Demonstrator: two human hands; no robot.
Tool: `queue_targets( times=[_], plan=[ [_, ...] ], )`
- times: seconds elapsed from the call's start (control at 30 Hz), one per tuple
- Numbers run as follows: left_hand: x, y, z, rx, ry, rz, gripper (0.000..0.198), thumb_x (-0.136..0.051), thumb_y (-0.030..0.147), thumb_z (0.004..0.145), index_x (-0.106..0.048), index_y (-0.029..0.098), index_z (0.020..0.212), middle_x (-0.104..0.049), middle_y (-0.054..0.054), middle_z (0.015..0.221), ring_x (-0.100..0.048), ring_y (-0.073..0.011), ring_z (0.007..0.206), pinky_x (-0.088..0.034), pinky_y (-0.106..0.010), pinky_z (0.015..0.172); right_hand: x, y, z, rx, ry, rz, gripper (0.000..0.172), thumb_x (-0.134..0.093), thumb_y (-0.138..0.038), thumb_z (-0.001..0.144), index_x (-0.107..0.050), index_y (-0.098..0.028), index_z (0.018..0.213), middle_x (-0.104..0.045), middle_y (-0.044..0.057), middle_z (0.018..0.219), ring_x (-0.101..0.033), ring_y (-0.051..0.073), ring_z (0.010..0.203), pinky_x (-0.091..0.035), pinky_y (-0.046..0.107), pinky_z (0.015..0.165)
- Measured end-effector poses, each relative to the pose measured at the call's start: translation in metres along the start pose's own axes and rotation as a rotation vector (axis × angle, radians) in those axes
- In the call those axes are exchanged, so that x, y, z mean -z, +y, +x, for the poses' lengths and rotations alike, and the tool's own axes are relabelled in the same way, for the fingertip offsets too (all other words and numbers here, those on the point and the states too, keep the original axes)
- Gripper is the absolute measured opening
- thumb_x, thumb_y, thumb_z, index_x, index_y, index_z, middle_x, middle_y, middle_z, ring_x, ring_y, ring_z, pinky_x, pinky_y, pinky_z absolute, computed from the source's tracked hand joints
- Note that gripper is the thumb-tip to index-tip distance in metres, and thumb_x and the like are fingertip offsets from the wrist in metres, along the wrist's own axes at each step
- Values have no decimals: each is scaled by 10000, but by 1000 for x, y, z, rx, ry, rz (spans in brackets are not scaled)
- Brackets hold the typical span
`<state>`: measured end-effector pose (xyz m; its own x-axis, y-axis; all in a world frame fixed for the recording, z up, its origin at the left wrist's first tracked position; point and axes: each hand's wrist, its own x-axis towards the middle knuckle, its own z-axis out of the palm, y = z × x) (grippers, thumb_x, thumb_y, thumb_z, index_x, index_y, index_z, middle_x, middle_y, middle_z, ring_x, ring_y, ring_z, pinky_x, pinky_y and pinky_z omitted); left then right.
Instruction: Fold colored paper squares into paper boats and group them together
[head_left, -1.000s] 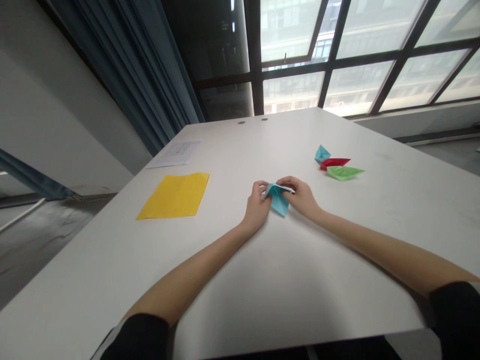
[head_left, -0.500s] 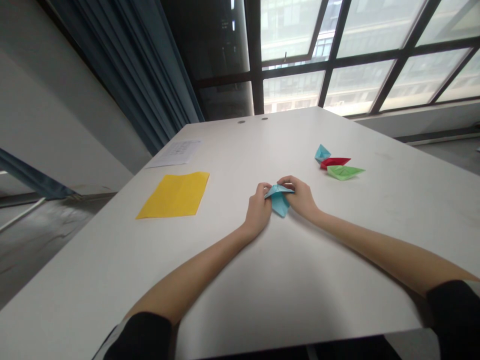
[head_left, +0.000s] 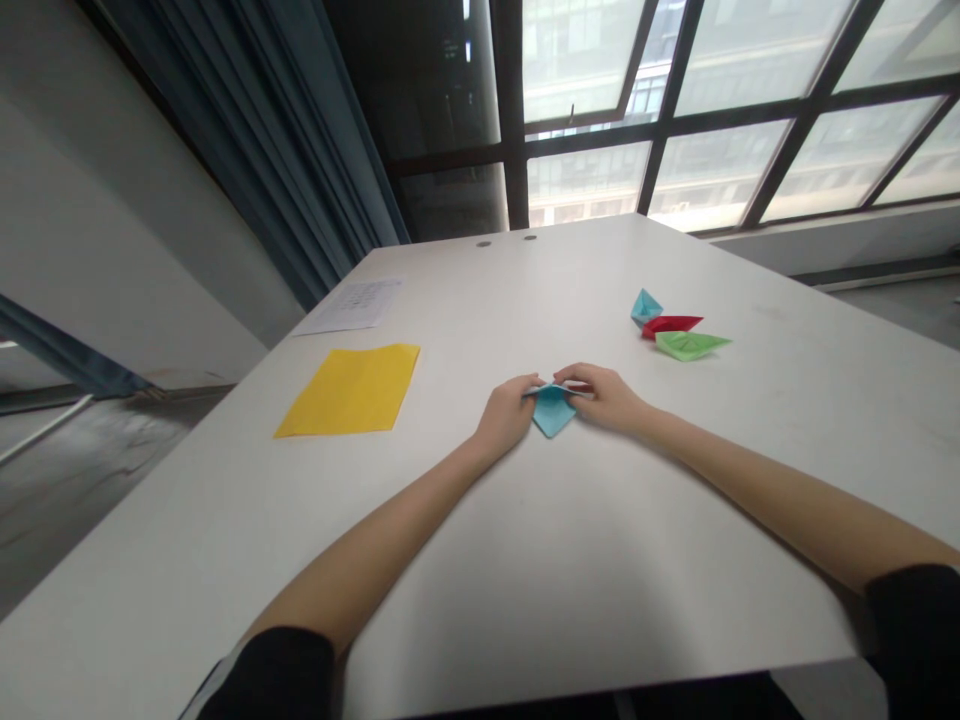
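A piece of light blue folded paper (head_left: 553, 412) is between my two hands, low over the middle of the table. My left hand (head_left: 508, 408) pinches its left side, and my right hand (head_left: 604, 396) grips its right side. The upper part spreads into a thin, nearly level edge between the fingers, while a pointed flap hangs towards me. My fingers hide parts of both side edges.
The white table (head_left: 480, 560) holds yellow paper (head_left: 352, 390) on the left, with a printed sheet (head_left: 352, 305) behind it. At the right lie a blue folded paper (head_left: 645, 306), a red folded paper boat (head_left: 670, 325) and a green one (head_left: 690, 345).
The blue paper has come slightly lower and its top edge has flattened. My hands have moved a little apart and towards me, still holding it.
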<state>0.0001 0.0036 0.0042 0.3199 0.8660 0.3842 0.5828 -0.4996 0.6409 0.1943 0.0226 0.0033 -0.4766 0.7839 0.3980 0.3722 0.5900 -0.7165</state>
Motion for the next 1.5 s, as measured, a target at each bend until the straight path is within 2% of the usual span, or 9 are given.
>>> queue_targets(
  times=[0.2,0.37,0.57,0.7,0.8,1.03,1.23,1.37,1.5],
  plan=[
    [8,-15,-2,-229,-172,245,346,-482,104,749,-627,196,1049,-609,-90,1146,-505,-217,1116,-357,-426,990,14,4,-3,274,-189,-307,313,-521,-113,711,-603,-185,1005,-621,83,1008,-565,201,968,-450,379,875],
    [15,-10,-5,-253,-248,332,353,-526,263,773,-601,229,1115,-563,-89,1211,-439,-270,1179,-328,-473,983,20,4,-5,323,-252,-337,350,-618,-365,737,-627,-185,1036,-630,104,1011,-558,220,976,-444,379,870],
    [13,-3,-6,-217,-181,390,304,-417,299,862,-626,195,1057,-585,-101,1157,-451,-252,1137,-345,-454,949,16,5,-2,328,-252,-362,289,-451,-307,864,-623,-199,1070,-649,85,1031,-549,198,1015,-414,397,909],
    [9,0,-6,-232,-136,393,267,-511,282,814,-627,181,1033,-605,-113,1079,-494,-244,1044,-393,-432,896,11,6,-2,334,-206,-412,295,-468,-293,850,-607,-193,1091,-642,88,1066,-541,206,1024,-408,413,909],
    [5,-1,-6,-241,-149,375,234,-497,230,818,-634,190,1004,-630,-98,1031,-512,-229,1026,-403,-419,899,9,7,-3,322,-156,-427,255,-500,-306,831,-633,-199,1020,-663,80,974,-558,208,968,-414,410,883],
    [-2,-11,-5,-265,-261,356,352,-407,232,858,-535,138,1173,-531,-131,1261,-479,-199,1178,-344,-376,1009,15,9,-3,329,-200,-390,259,-526,-342,818,-644,-195,996,-664,81,937,-569,201,913,-427,374,844],
    [4,-13,-7,-257,-314,299,473,-449,375,849,-457,147,1264,-421,-156,1355,-364,-263,1271,-291,-438,1031,21,10,-2,325,-235,-387,381,-591,-446,756,-634,-184,1029,-654,93,977,-565,216,946,-426,377,855],
    [8,-9,-9,-279,-240,305,509,-539,438,786,-518,158,1210,-492,-173,1243,-443,-285,1170,-352,-439,972,20,10,-1,315,-235,-419,315,-533,-403,812,-636,-187,1016,-652,86,970,-565,206,932,-423,376,857],
    [10,-7,-9,-247,-174,299,323,-526,354,808,-619,187,1069,-579,-111,1001,-529,-222,958,-425,-375,867,19,8,-1,315,-222,-462,284,-435,-343,875,-641,-184,990,-653,81,943,-562,192,915,-420,366,858]
  ],
)
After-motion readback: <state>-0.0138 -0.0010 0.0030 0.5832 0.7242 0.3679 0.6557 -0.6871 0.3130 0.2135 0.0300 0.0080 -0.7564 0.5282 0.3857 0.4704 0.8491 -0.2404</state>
